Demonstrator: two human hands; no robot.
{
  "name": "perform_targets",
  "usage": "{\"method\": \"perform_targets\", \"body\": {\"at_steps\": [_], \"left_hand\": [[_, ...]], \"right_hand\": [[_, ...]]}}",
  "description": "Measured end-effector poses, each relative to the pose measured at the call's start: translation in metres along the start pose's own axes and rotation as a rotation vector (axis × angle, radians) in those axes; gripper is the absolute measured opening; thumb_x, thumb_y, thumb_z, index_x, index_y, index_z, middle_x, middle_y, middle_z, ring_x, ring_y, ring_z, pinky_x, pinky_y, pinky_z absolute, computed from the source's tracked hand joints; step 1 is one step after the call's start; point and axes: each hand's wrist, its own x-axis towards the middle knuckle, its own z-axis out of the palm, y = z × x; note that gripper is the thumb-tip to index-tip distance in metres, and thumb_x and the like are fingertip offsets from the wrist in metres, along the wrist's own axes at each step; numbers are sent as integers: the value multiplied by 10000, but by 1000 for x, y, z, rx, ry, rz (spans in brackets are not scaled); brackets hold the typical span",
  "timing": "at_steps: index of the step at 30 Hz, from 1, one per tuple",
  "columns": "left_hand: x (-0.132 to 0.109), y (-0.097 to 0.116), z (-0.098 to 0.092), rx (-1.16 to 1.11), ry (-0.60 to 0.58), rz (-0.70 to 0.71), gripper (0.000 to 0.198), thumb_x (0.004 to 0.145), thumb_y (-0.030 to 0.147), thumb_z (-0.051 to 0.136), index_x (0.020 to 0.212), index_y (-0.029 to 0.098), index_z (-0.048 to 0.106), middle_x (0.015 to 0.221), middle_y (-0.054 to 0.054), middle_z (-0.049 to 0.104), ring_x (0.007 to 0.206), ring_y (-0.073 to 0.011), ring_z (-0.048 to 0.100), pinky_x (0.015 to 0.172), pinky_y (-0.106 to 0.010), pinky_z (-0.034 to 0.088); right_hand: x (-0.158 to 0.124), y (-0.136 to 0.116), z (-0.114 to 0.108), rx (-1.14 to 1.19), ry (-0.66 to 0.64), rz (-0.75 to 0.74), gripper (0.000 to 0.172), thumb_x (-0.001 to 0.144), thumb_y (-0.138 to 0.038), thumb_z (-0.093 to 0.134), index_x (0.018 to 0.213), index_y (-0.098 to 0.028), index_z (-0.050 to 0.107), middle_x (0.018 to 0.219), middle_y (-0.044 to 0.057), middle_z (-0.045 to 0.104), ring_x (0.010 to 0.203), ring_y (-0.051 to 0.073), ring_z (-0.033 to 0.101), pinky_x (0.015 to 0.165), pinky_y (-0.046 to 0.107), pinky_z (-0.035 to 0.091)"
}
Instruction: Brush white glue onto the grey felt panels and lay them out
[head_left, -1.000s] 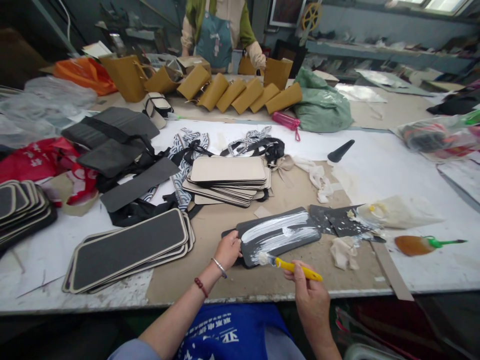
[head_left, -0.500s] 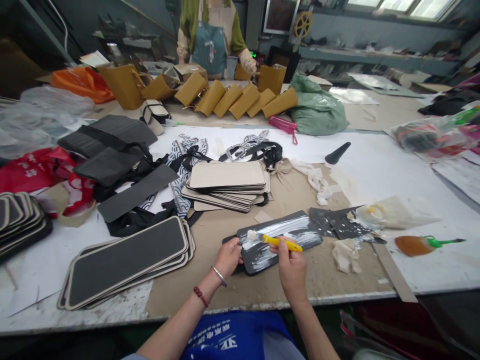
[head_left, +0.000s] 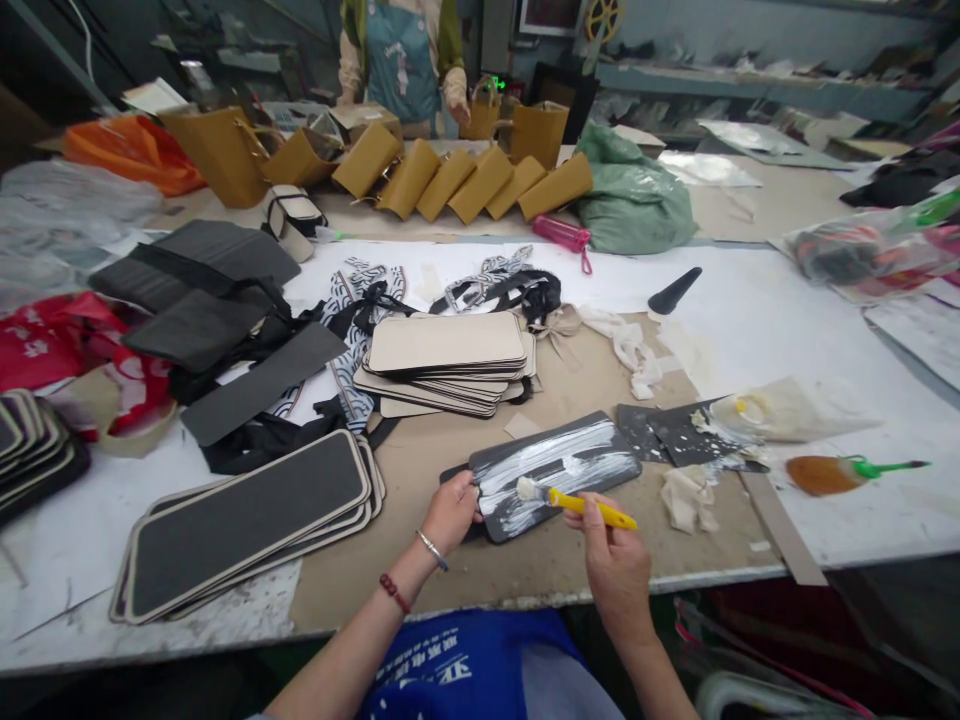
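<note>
A dark grey rounded panel (head_left: 592,462) streaked with white paste lies on brown board in front of me. My left hand (head_left: 451,512) pinches its left end, thumb on top. Between the fingers of my right hand (head_left: 613,560) is a yellow-handled brush (head_left: 592,507), its white-coated bristles over the middle of the panel. Part of another dark piece shows beneath the panel's left end. Behind is a stack of beige panels (head_left: 450,345); to the left, a stack of dark panels with beige rims (head_left: 251,525).
Right of the panel are a paste-spattered dark sheet (head_left: 690,440), a clear bag (head_left: 787,415), a crumpled cloth (head_left: 688,498) and an amber bottle with a green spout (head_left: 825,474). Several tan bags (head_left: 450,185) line the far side, where a person in an apron (head_left: 401,65) stands.
The brush in my right hand has moved right and slightly down across the panel, and more white streaks show. My left hand keeps its hold. The co-worker's hand has shifted off the tan bag.
</note>
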Motion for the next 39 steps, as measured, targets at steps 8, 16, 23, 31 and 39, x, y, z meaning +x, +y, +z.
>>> {"method": "perform_targets", "body": {"at_steps": [8,16,23,31,39], "left_hand": [[-7,12,0,-26,-13,-54,247,583,356,530,740,167,550,559,46,548,504,-109,505,490,-227,448],[-13,13,-4,-3,69,-84,268,556,350,577,749,164,566,478,66,498,465,-113,482,463,-234,434],[-15,13,-2,-5,105,-95,291,544,401,590,722,175,547,462,69,480,454,-113,470,459,-234,414],[-12,7,-2,22,152,-122,351,534,451,607,747,175,567,479,62,477,474,-127,481,476,-251,424],[-13,15,-2,27,118,-137,324,571,419,619,768,162,604,503,47,503,503,-128,499,482,-238,427]], "right_hand": [[32,11,-39,-45,15,36,426,780,-561,496,827,-154,611,756,86,654,593,204,634,614,354,535],[121,22,-63,-27,175,42,474,758,-591,477,835,-140,604,693,89,665,593,216,642,622,361,525],[135,35,-93,-83,250,93,508,718,-626,491,782,-136,610,596,80,645,600,247,645,657,412,519],[114,45,-119,-100,208,159,528,701,-645,522,809,-138,624,624,77,658,620,250,651,693,433,530],[95,34,-114,56,145,214,507,703,-608,571,874,-132,611,707,96,681,641,249,662,650,406,557]]}}
